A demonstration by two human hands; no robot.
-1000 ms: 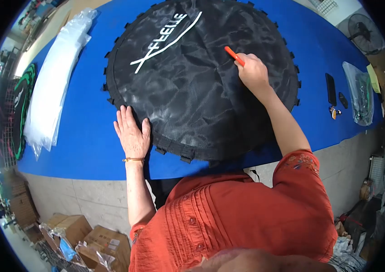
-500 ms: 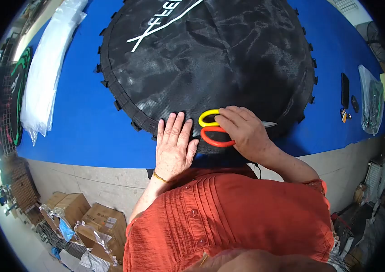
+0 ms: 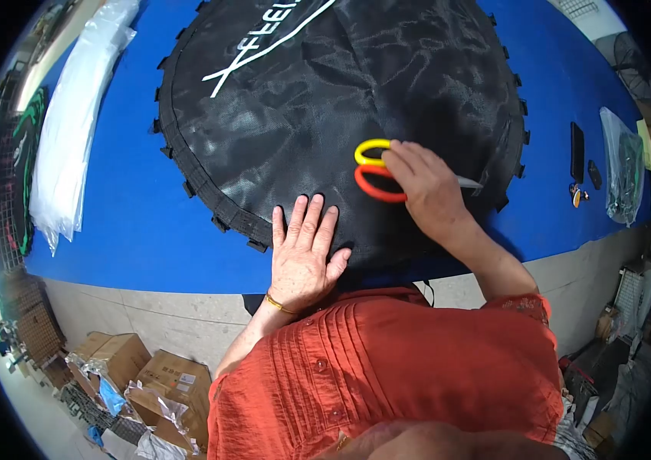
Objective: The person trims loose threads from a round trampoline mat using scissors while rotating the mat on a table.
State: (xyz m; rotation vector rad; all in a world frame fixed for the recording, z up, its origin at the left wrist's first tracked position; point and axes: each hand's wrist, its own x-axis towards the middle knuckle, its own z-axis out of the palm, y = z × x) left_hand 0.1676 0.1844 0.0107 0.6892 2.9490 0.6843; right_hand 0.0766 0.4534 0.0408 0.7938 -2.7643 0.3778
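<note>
A round black mesh mat [image 3: 279,138] with white lettering and small tabs around its rim lies on the blue table. My left hand [image 3: 304,249] rests flat near the mat's front edge, fingers spread and holding nothing. Over the mat's right front part, my right hand [image 3: 432,188] is closed around a pair of scissors [image 3: 376,184]. Their yellow and red handle loops stick out to the left of the hand, and the blade tips point right. The middle of the scissors is hidden under my fingers.
Clear plastic bags [image 3: 72,138] lie along the left of the blue table [image 3: 134,230]. At the right are a black phone-like object [image 3: 577,152], small keys [image 3: 577,195] and a clear bag with dark contents [image 3: 624,172]. Cardboard boxes [image 3: 176,376] stand on the floor at the lower left.
My right hand has moved away from my body and slightly right, carrying the scissors over the mat. The left hand stays flat, a little further right in view.
</note>
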